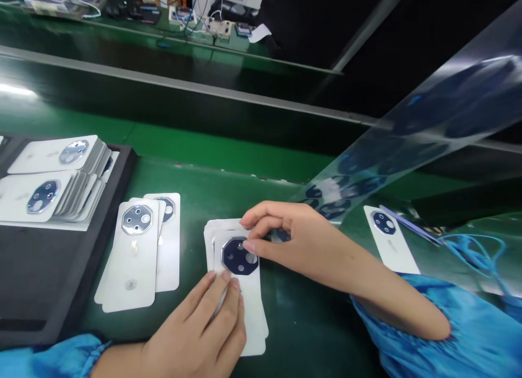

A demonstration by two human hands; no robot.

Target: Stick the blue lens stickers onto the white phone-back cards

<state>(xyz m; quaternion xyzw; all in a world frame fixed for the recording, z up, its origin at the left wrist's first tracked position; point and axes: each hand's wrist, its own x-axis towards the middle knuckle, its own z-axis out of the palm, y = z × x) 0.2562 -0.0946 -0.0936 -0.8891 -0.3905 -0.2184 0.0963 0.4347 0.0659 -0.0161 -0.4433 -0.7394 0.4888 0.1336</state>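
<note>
White phone back covers (252,318) lie in a loose stack in front of me. A dark octagonal camera piece (234,262) is at the top end of the uppermost one. My left hand (204,326) rests on the stack, fingers stretched out together, with their tips just below the dark piece; its thumb is hidden. My right hand (297,242) is at the piece's upper right edge, thumb and fingers curled together in a pinch. The thumb tip overlaps the piece; whether a thin film is between the fingertips cannot be made out.
More covers (141,264) overlap to the left. A black tray (41,264) holds stacked covers (51,155). At right, a clear strip with dark shapes (408,128) slants down to the table. Beyond it lie a single cover (391,239), tweezers (410,225) and a blue cord (475,253).
</note>
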